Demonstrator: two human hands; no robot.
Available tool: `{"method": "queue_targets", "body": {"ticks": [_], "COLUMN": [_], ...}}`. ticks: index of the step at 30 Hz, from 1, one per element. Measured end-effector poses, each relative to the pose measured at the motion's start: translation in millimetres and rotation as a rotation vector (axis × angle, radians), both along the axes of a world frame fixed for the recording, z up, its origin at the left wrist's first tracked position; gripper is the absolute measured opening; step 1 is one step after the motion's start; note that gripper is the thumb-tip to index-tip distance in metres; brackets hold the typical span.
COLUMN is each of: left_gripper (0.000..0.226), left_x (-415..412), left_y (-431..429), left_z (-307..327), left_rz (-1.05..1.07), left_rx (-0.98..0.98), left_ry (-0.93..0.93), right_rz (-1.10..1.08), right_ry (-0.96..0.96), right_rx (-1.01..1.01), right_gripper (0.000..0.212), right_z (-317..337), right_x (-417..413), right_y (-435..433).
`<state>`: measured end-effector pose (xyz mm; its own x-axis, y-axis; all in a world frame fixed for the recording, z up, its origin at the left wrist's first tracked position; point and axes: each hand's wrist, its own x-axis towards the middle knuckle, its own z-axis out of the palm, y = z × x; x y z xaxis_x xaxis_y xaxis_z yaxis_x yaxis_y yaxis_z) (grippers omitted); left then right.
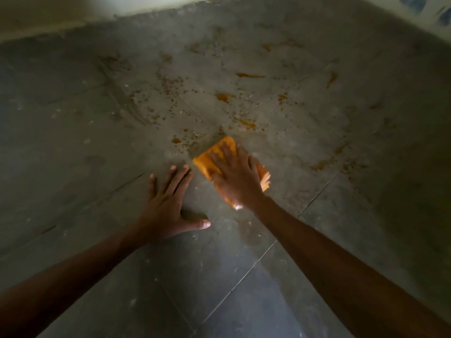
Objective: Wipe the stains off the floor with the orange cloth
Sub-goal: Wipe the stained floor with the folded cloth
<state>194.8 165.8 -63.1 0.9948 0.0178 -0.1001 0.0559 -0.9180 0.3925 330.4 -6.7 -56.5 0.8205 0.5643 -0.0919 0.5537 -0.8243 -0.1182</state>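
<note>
- Underfoot, found a dim grey tiled floor (pixel 73 142) crossed by thin grout lines (pixel 244 276), with a folded, soft orange cloth (pixel 206 164) lying flat on it.
- Noted a pale plastered wall (pixel 48 18) well beyond the orange cloth, along the floor's far edge.
- Saw many orange-brown splattered stains (pixel 223 96) beyond the orange cloth: the nearest specks just past its far corner, a longer smear well off to its right.
- Found the right hand (pixel 235 179) palm-down on top of the orange cloth, covering most of it; fingers (pixel 228 152) straight, slightly spread, pressed onto the fabric rather than curled round it.
- Saw cloth edges peeking out past the fingertips, to the hand's left and beside the wrist.
- Found the left hand (pixel 166 203) flat on bare tile just left of the orange cloth, not touching it; fingers (pixel 179 179) straight and lightly fanned, thumb (pixel 195 224) splayed wide toward the cloth's near end.
- Made out only blurred blue shapes (pixel 415 3) far beyond and right of the orange cloth; could not tell what they were.
</note>
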Motion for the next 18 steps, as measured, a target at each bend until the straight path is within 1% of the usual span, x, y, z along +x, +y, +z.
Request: {"method": "queue_targets", "body": {"ticks": [2,4,6,7,9,10,12,13,15,17,18], "left_gripper": [0.133,0.134,0.138,0.14,0.145,0.148,0.153,0.154,0.152,0.152,0.152], "left_x": [-13.9,-32.7,-44.8,-42.5,-22.3,-8.2,13.6,17.8,16.9,12.2,11.0], "left_y": [3.2,8.9,27.7,40.5,64.2,75.5,88.9,91.3,92.2,92.6,91.5], "left_z": [3.4,4.3,10.2,12.6,19.5,19.2,13.7,9.6,6.4,2.8,3.5], "left_rz": [0.1,0.159,0.187,0.2,0.227,0.239,0.229,0.213,0.187,0.206,0.216], "left_rx": [-0.04,-0.026,-0.002,0.025,0.043,0.032,0.031,0.045,0.056,0.056,0.072], "left_ry": [-0.041,-0.033,0.027,0.053,0.119,0.174,0.278,0.294,0.279,0.209,0.188], "right_rz": [0.121,0.227,0.228,0.168,-0.012,-0.077,-0.102,-0.096,0.0,0.24,0.377], "right_ry": [-0.05,-0.04,-0.004,-0.012,-0.013,0.01,0.01,-0.006,-0.035,-0.127,-0.114], "right_rx": [0.031,0.023,-0.023,-0.043,-0.052,-0.011,0.028,0.033,0.033,0.086,0.1], "right_gripper": [0.059,0.06,0.063,0.065,0.075,0.078,0.072,0.068,0.065,0.063,0.062], "right_z": [-1.5,-0.2,-0.4,1.4,5.4,3.3,-0.4,-3.1,-5.4,-6.6,-4.9], "right_x": [-55.6,-90.4,-73.7,-50.5,4.1,29.6,66.3,70.6,44.7,-13.4,-42.5], "right_y": [-34.8,-87.5,-114.6,-108.3,-63.9,-33.0,26.1,48.1,61.7,38.2,15.7]}}
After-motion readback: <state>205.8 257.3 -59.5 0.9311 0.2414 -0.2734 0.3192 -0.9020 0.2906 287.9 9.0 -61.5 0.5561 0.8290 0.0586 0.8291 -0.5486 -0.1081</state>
